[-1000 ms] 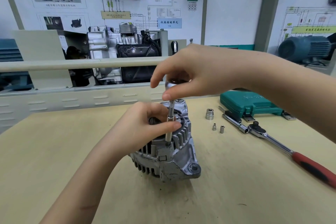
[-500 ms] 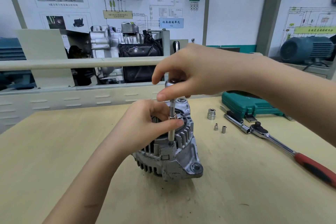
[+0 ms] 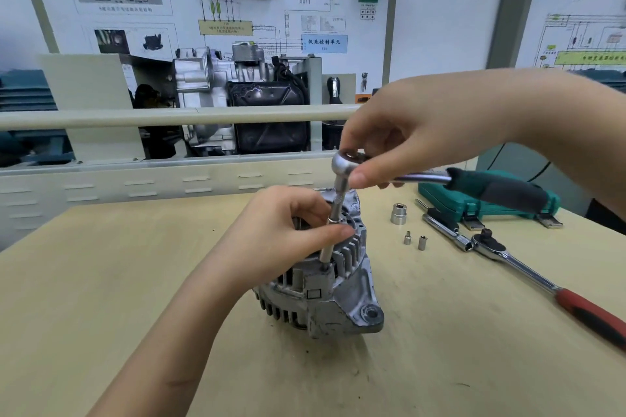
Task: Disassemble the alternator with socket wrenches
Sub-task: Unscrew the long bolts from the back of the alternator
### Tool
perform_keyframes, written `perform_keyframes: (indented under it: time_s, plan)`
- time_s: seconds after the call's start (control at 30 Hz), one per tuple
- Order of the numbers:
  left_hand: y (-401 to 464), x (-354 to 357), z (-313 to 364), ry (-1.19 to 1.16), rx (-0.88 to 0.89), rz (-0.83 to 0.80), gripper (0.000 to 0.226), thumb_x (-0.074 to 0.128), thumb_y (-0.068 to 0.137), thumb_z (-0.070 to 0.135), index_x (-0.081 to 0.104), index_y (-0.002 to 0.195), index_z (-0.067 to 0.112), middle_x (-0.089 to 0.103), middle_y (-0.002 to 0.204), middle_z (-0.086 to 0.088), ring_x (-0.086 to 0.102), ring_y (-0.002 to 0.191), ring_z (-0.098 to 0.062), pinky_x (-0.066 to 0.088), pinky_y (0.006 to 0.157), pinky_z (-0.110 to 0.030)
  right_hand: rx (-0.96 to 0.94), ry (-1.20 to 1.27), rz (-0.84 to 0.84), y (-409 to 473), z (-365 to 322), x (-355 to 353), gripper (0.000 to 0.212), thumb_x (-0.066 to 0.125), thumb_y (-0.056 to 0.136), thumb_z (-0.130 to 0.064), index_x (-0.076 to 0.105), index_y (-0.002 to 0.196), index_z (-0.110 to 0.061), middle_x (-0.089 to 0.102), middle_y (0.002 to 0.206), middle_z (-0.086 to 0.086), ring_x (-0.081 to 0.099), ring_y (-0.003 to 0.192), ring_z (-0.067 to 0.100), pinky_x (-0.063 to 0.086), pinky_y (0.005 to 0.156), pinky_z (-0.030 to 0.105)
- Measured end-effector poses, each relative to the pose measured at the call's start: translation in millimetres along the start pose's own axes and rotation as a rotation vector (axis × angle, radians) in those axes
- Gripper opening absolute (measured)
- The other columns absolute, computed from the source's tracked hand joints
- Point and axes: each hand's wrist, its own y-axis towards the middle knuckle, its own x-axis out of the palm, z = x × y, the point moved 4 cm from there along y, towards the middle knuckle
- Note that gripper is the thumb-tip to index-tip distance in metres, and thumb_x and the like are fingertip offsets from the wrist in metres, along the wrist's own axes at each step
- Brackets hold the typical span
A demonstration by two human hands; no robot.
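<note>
- While the alternator point(image 3: 318, 284) stands on the tabletop point(image 3: 101, 281) with its finned housing facing the viewer, the socket extension point(image 3: 333, 223) runs nearly upright, leaning slightly, from the ratchet head point(image 3: 345, 162) down to a bolt on the housing's upper edge.
- The left hand point(image 3: 284, 234) rests on the alternator; its fingers point(image 3: 338, 232) pinch the extension at mid-length.
- The right hand point(image 3: 416, 135) sits directly above; its fingers curl over the ratchet head, thumb pressed against the side.
- The green-gripped handle point(image 3: 498, 188) projects to the right, roughly level, at right angles to the extension.
- Judgement: the coming swing turns on the extension axis; the right hand is nearer the handle.
- Three loose sockets point(image 3: 399, 213) and a red-handled ratchet point(image 3: 528, 274) lie right of the alternator.
</note>
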Motion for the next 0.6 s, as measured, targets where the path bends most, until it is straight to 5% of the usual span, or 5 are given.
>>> perform_keyframes:
  time_s: [0.2, 0.4, 0.5, 0.6]
  plan:
    - [-0.2, -5.5, -0.8, -0.056, -0.014, -0.105, 0.017, 0.063, 0.064, 0.045, 0.068, 0.077, 0.036, 0.07, 0.079, 0.022, 0.063, 0.076, 0.008, 0.043, 0.068, -0.004, -0.124, 0.035, -0.044, 6.1, -5.3, 0.4, 0.013, 0.055, 0.086, -0.031, 0.058, 0.097, -0.037, 0.06, 0.076, -0.015, 0.052, 0.07, 0.003, 0.044, 0.072, 0.024]
    - [0.2, -5.4, -5.4, -0.07, -0.031, -0.077, 0.023, 0.064, 0.061, 0.047, 0.07, 0.076, 0.031, 0.071, 0.076, 0.018, 0.064, 0.073, 0.004, 0.047, 0.067, -0.009, -0.052, 0.063, 0.009, 12.4, -0.7, -2.0, 0.037, 0.058, 0.076, -0.042, 0.059, 0.111, -0.031, 0.065, 0.099, -0.019, 0.06, 0.091, -0.006, 0.048, 0.09, 0.025]
    - [1.3, -4.5, -5.3, -0.052, -0.025, -0.051, 0.021, 0.064, 0.061, 0.045, 0.069, 0.07, 0.027, 0.067, 0.067, 0.021, 0.061, 0.067, 0.007, 0.041, 0.064, -0.003, -0.028, 0.026, 0.048, 12.2, -3.1, -2.7, 0.044, 0.055, 0.066, -0.054, 0.065, 0.097, -0.024, 0.071, 0.083, -0.011, 0.065, 0.077, -0.001, 0.053, 0.082, 0.035]
    - [2.4, -3.5, -7.8, 0.011, -0.019, 0.0, 0.022, 0.071, 0.067, 0.038, 0.064, 0.059, 0.019, 0.06, 0.055, 0.02, 0.055, 0.059, 0.006, 0.038, 0.059, -0.004, -0.008, -0.004, 0.091, 13.9, -2.6, -0.7, 0.048, 0.051, 0.065, -0.06, 0.065, 0.085, -0.018, 0.068, 0.062, -0.011, 0.063, 0.055, 0.001, 0.053, 0.058, 0.019]
